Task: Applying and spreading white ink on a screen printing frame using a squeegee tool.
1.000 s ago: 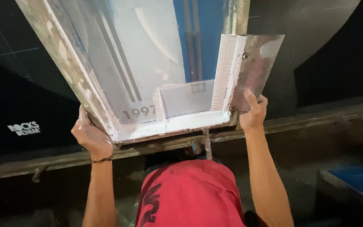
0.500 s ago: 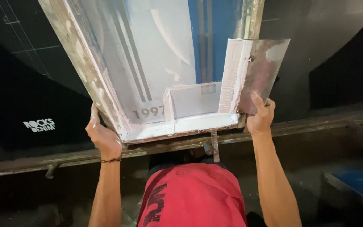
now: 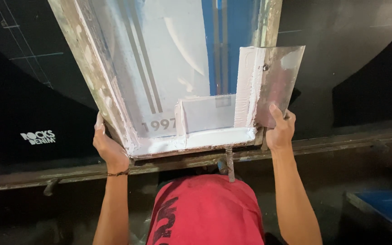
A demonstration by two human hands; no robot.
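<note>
A: The screen frame (image 3: 110, 106), what is it made of?

B: Wood by the look of it, rough, crusted with dried white and greenish ink. Inside the frame the mesh (image 3: 159, 59) is a thin, smooth, half-clear fabric with a dull sheen.

A: And the blade (image 3: 275, 84) at the frame's right corner?

B: Flat sheet metal, dull grey, scuffed, with a thick smear of wet glossy white ink (image 3: 218, 136) on it and along the frame's lower edge.

A: Below the frame?

B: A worn, grimy rail (image 3: 341, 143), matt. Left of the frame lies black matt cloth (image 3: 19, 109). The red shirt (image 3: 205, 208) is soft matt cotton.
</note>
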